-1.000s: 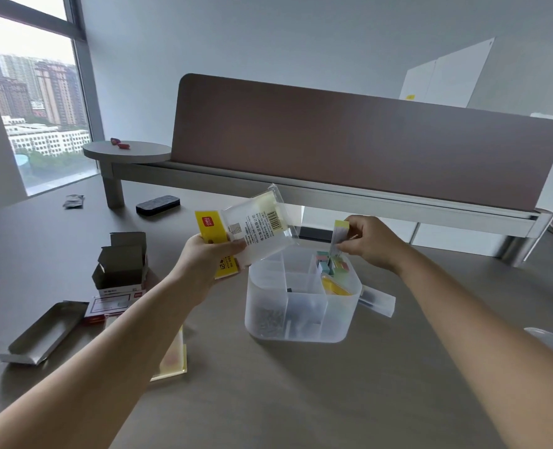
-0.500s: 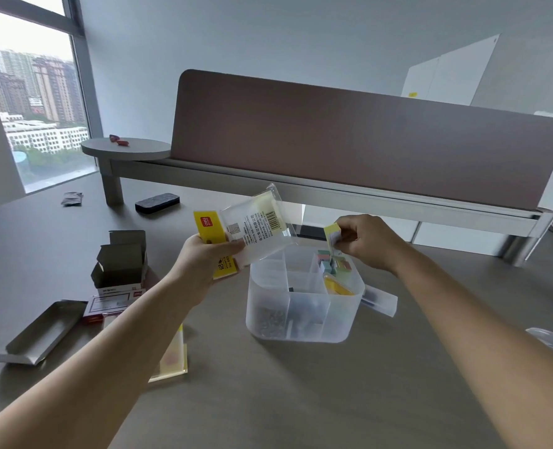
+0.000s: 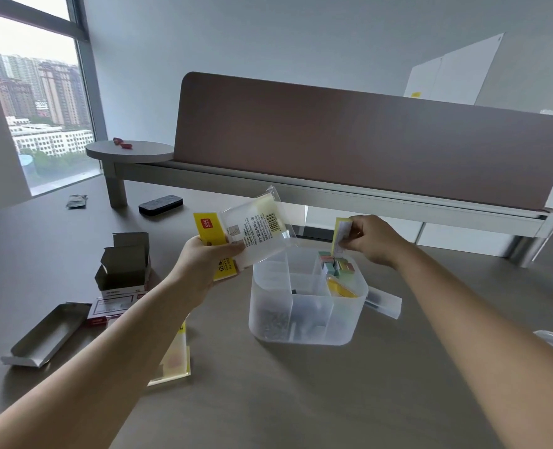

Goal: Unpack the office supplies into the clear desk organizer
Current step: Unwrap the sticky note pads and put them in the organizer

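Observation:
The clear desk organizer (image 3: pixel 307 322) stands on the desk in the middle of the view. Its back right compartment holds several small coloured pads (image 3: pixel 337 268), a yellow item (image 3: pixel 343 290) lies in the compartment in front of that, and small metal clips (image 3: pixel 273 322) fill the front left one. My left hand (image 3: pixel 204 264) grips a clear plastic sticky-note packet with a yellow header card (image 3: pixel 252 233), tilted above the organizer's left rim. My right hand (image 3: pixel 370 241) pinches a yellow sticky-note pad (image 3: pixel 341 234) upright just above the back right compartment.
Opened cardboard boxes (image 3: pixel 124 264), a flat grey box sleeve (image 3: pixel 47 335) and a red-and-white pack (image 3: pixel 113 307) lie at the left. A yellow packet (image 3: pixel 176 364) sits under my left forearm. A clear wrapper (image 3: pixel 383 301) lies right of the organizer, a black eraser (image 3: pixel 160 205) behind it.
My right hand has lifted the yellow pad a little higher above the back right compartment. My left hand still holds the packet in the same place.

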A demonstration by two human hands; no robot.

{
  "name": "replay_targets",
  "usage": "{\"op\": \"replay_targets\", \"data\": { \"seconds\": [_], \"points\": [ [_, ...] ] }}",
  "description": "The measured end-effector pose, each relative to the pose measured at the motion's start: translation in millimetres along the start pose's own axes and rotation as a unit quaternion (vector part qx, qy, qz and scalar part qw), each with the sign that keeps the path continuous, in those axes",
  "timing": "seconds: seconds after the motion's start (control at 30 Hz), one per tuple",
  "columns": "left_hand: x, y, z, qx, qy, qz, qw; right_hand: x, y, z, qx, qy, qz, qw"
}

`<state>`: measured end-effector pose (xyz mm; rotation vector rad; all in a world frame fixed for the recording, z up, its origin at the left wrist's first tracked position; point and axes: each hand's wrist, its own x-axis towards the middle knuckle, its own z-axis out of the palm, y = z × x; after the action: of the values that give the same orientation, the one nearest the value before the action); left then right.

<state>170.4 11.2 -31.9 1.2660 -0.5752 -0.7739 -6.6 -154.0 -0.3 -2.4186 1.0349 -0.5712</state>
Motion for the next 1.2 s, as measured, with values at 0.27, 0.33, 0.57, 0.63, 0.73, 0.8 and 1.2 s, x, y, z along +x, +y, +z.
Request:
{"op": "replay_targets", "data": {
  "seconds": [0.27,0.33,0.57,0.63,0.73,0.8,1.2],
  "points": [
    [-0.2,-1.5,4.8,-0.009,0.004,-0.007,1.000,-4.8,0.0,-1.3,0.054,0.038,-0.017,0.998],
    [-0.2,-2.1,4.6,-0.009,0.005,-0.007,1.000,-6.2,-4.4,-2.8,0.055,0.064,-0.037,0.996],
    [0.3,-2.2,3.5,-0.008,0.003,-0.006,1.000,-3.8,-4.6,-5.6,0.001,0.038,-0.046,0.998],
    [0.2,-2.0,3.7,-0.010,0.000,-0.007,1.000,-4.0,-3.5,-3.9,0.000,0.027,-0.040,0.999],
    [0.2,-1.9,4.5,-0.011,0.000,-0.008,1.000,-5.2,-2.8,-0.2,-0.003,0.023,-0.033,0.999],
    [-1.3,-1.3,4.7,-0.011,0.001,-0.008,1.000,-6.3,-2.7,1.7,0.002,0.023,-0.028,0.999],
    [-0.9,0.8,2.3,-0.005,0.004,0.000,1.000,-8.3,-8.3,-7.4,0.074,0.045,-0.028,0.996]
  ]
}}
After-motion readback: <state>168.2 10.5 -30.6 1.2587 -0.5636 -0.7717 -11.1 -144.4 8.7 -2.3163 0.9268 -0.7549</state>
